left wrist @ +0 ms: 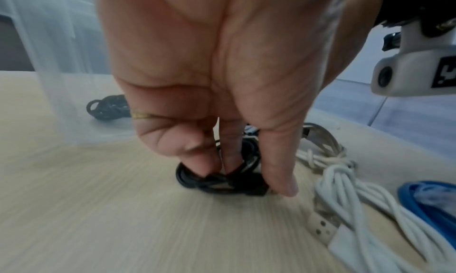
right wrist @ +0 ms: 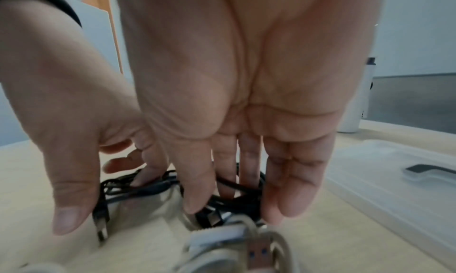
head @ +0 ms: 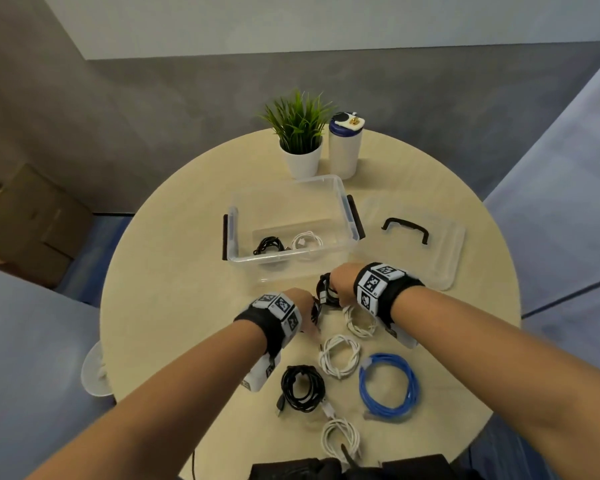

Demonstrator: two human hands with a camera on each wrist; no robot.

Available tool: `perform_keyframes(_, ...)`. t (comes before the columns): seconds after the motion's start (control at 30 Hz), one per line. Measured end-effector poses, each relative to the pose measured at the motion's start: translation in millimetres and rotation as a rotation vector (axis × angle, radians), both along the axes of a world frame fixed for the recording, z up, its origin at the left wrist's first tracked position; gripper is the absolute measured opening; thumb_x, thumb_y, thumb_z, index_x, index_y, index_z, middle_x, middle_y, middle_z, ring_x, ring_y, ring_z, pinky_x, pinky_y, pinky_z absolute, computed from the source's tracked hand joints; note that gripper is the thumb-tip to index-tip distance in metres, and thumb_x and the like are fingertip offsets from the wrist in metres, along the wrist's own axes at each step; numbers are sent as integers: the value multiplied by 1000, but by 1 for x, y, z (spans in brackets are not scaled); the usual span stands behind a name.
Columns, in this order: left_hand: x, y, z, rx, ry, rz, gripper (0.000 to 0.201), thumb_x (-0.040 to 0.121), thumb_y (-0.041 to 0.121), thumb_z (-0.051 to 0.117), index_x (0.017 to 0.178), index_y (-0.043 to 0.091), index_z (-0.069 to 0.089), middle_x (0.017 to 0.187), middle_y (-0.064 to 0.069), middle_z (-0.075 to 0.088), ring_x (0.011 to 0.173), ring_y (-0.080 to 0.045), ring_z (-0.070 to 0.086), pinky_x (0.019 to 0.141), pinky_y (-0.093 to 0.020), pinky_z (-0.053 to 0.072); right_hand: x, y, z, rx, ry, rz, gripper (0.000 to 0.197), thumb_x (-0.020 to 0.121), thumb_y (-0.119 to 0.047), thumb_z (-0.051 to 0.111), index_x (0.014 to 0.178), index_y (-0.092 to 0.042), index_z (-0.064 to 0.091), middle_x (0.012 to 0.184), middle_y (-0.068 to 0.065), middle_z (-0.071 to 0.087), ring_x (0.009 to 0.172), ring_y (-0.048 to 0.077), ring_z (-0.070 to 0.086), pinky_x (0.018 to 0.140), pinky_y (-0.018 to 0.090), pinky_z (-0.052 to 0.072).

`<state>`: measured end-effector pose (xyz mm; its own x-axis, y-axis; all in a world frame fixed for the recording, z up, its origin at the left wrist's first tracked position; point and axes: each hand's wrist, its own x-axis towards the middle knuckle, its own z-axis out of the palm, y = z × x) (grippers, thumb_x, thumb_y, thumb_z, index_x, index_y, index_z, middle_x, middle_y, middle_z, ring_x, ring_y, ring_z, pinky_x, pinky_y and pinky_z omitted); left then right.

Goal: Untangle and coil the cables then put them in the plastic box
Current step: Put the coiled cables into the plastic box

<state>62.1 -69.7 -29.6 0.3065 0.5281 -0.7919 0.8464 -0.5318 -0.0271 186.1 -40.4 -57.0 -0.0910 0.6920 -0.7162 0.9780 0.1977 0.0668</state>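
A loose black cable (head: pixel 323 289) lies on the round table just in front of the clear plastic box (head: pixel 284 259). My left hand (head: pixel 303 303) pinches one end of its loops (left wrist: pixel 197 181) between thumb and fingers. My right hand (head: pixel 342 284) reaches down from the other side, thumb and fingers closed round the black strands (right wrist: pixel 148 189). Inside the box lie a black coil (head: pixel 268 244) and a white coil (head: pixel 305 241). Nearer me on the table are three white coils (head: pixel 338 355), a black coil (head: pixel 302 388) and a blue coil (head: pixel 388 386).
The box lid (head: pixel 440 258) with its black handle lies flat to the right of the box. A potted plant (head: pixel 300 133) and a white bottle (head: pixel 343 150) stand behind the box. The table edge curves close on both sides.
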Motion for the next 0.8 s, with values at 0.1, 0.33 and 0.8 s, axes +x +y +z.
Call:
perform_keyframes(0.1,-2,-2,-7,37,-63,44,47,89,41,64,118,4,61,117,-14,63,108,-31,60,80,-33,46,-9,-14,22,-7,70,-35,25,79,-24,77,96,-9,67,92,12,66,81,30,65,77,34,55)
perform_keyframes(0.33,-14,3,29,-8,-145,135,38,96,42,47,110,10,63,98,-5,64,89,-21,58,77,-30,41,-6,-26,31,67,139,-90,35,84,-27,70,112,-7,64,112,12,60,90,29,61,75,32,49)
perform_keyframes(0.8,-54,82,126,359,-490,311,30,94,42,53,94,13,57,87,-1,61,76,-18,55,68,-30,39,2,-6,171,-36,393,-45,29,95,-40,52,105,-16,64,93,9,69,77,17,58,71,31,49)
